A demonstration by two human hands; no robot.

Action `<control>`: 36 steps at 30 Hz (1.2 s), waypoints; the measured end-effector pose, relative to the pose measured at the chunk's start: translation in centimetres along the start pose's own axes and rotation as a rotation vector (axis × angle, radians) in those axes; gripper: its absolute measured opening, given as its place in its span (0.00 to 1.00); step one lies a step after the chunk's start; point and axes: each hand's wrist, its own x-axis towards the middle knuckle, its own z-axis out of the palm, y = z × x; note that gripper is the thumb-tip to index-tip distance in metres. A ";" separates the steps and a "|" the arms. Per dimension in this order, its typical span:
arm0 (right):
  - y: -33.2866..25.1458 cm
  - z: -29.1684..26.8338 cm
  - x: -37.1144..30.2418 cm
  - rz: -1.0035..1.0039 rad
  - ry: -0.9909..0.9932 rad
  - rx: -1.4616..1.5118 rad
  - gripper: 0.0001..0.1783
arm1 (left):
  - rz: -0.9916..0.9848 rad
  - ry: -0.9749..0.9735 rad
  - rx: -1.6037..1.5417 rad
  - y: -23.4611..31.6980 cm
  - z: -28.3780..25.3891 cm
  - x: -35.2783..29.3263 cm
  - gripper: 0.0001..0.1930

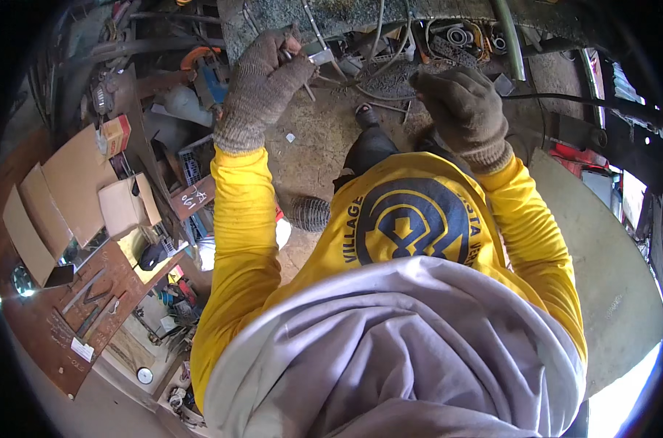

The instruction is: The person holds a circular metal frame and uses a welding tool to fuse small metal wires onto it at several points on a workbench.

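Wire (379,93), thin and curved, spans the littered concrete floor (309,146) between both gloved hands, above the sandalled foot. Left hand (262,87) is closed, fingers pinching a small metal piece (318,57) at the wire's left end; right hand (463,109) is fisted around the right end, beside a black cable (565,98). Likely fault: wire may slip or spring back, since knit gloves grip thin stock poorly.

At far left we are seeing flattened brown cardboard pieces (50,201) lying together, a small orange-and-cream box (116,135) standing above them, and a folded tan carton (127,206) beside. A dark reddish-brown sign board (193,197) is leaning near the carton.
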 end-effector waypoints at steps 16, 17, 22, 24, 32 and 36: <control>0.1 2.0 5.3 -0.450 0.042 -0.192 0.21 | 0.001 -0.013 -0.065 -0.7 3.9 -0.5 0.14; 0.0 2.0 5.4 -0.459 0.033 -0.188 0.21 | -0.003 -0.006 -0.050 -1.1 3.9 -0.5 0.14; -0.6 2.0 6.5 -0.492 0.025 -0.195 0.20 | 0.033 -0.034 0.014 -0.5 3.7 -0.3 0.12; -1.4 0.9 6.9 -0.479 -0.067 -0.255 0.20 | 0.030 -0.053 -0.007 -0.6 3.6 -0.2 0.12; -0.4 -2.7 4.2 -0.208 0.082 -0.270 0.17 | -0.055 -0.074 -0.150 -0.4 3.8 -0.3 0.11; -2.2 -0.3 -1.0 0.208 0.189 -0.115 0.10 | 0.044 -0.077 -0.150 -1.2 4.2 -1.6 0.13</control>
